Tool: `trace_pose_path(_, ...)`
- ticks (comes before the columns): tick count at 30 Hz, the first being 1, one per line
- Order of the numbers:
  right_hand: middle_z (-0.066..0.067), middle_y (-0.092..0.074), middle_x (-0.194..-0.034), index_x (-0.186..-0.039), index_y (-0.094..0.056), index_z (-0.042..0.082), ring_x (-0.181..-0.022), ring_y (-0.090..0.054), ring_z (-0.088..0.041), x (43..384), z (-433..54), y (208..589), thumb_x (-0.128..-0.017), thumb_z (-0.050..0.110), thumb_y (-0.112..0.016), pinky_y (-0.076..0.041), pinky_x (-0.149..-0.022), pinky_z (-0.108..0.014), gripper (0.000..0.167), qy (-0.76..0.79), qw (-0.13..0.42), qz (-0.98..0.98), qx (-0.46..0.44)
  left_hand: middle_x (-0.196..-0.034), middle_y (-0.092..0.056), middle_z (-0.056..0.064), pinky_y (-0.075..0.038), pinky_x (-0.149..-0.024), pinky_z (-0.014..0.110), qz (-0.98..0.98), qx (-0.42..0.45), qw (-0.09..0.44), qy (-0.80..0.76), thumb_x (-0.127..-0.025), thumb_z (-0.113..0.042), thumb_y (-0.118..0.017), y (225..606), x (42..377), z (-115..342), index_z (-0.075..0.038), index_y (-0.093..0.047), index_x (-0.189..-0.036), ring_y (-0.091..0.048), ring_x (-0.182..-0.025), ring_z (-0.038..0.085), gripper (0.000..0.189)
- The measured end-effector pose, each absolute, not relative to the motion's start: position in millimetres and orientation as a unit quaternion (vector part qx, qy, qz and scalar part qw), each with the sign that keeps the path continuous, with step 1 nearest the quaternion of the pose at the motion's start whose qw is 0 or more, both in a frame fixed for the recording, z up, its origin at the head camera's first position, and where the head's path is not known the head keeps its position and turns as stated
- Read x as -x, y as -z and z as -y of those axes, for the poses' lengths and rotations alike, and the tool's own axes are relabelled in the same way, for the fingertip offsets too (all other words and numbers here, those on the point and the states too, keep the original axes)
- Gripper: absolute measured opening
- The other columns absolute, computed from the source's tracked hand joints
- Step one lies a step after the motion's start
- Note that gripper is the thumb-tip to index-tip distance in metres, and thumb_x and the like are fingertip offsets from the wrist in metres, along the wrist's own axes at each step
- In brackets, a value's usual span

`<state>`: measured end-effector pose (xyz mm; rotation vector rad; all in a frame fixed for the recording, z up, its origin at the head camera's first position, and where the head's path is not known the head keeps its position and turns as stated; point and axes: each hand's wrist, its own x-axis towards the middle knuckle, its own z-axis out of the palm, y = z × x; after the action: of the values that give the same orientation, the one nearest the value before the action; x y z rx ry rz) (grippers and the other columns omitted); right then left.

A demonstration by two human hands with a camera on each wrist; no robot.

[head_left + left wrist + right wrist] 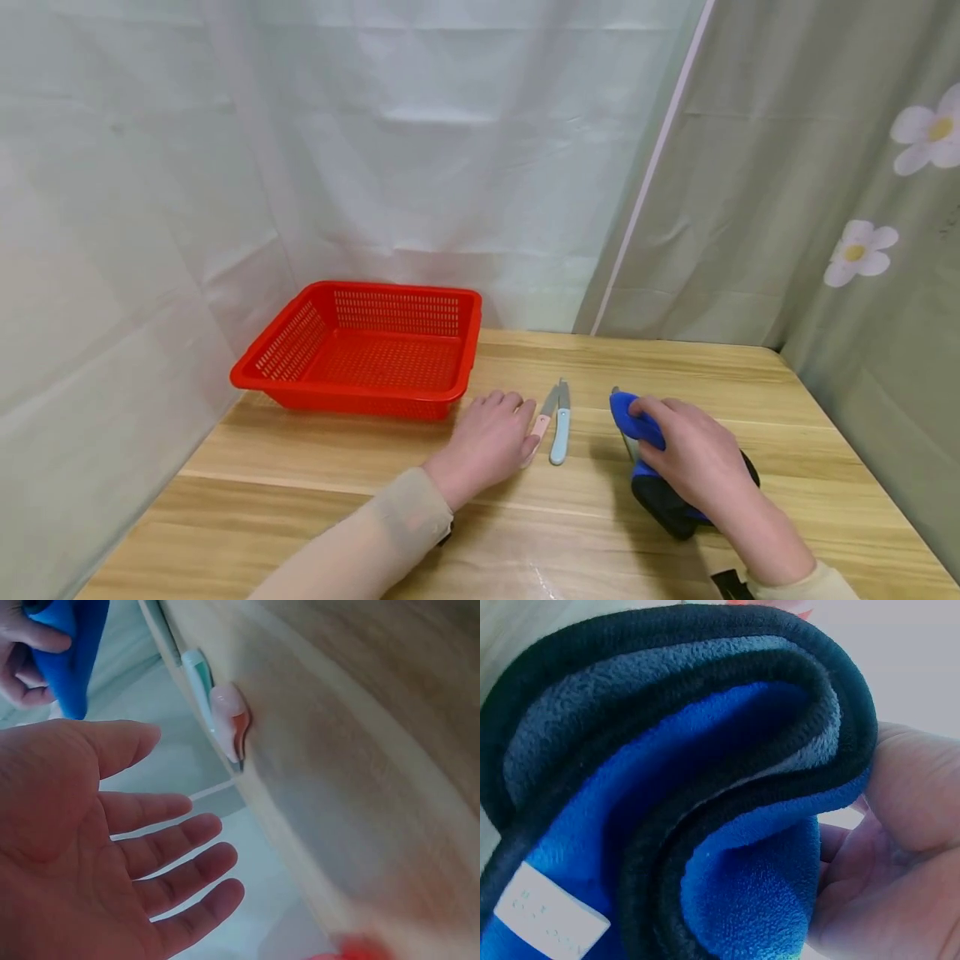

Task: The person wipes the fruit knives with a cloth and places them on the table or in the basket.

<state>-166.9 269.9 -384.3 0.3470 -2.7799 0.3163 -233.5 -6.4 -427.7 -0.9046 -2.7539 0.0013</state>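
My right hand (693, 454) grips a folded blue towel (636, 419) with black edging and a grey side. In the right wrist view, the towel (757, 877) hangs in loose folds with a white label (551, 911). A thin metal tip and a grey strip show at the towel's left edge; the rest is hidden. My left hand (487, 442) hovers low over the table beside a pink-handled knife (542, 423), fingers apart and holding nothing in the left wrist view. Just right of that knife lies a light blue-handled knife (561, 433), the two blades nearly meeting at their tips.
A red plastic basket (360, 400) with slotted sides stands at the back left of the wooden table (322, 517). Pale curtains (450, 167) hang behind the table and along both sides.
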Motion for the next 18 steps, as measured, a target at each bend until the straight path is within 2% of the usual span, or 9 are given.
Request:
trace_pose_path(10, -0.013, -0.077, -0.109, -0.126, -0.068, 0.015, -0.096, -0.074, -0.036, 166.1, -263.0, 383.0, -0.087, 0.005, -0.09, -0.06, -0.074, -0.058, 0.045, -0.116, 0.186, 0.965, -0.141, -0.109, -0.071, 0.008, -0.058, -0.088, 0.042, 0.949, 0.3, 0.091, 0.008, -0.105, -0.043, -0.074, 438.3, 243.3, -5.1, -0.008, -0.075, -0.124, -0.066, -0.099, 0.027, 0.04)
trace_pose_path(18, -0.012, -0.079, -0.115, -0.134, -0.07, 0.015, -0.098, -0.076, -0.036, 167.4, -261.2, 383.6, -0.089, 0.007, -0.091, -0.061, -0.072, -0.057, 0.05, -0.13, 0.189, 0.962, -0.147, -0.098, -0.065, 0.005, -0.056, -0.08, 0.038, 0.955, 0.29, 0.056, 0.027, -0.102, -0.042, -0.08, 440.1, 249.3, -13.3, -0.008, -0.075, -0.118, -0.062, -0.089, 0.023, 0.038)
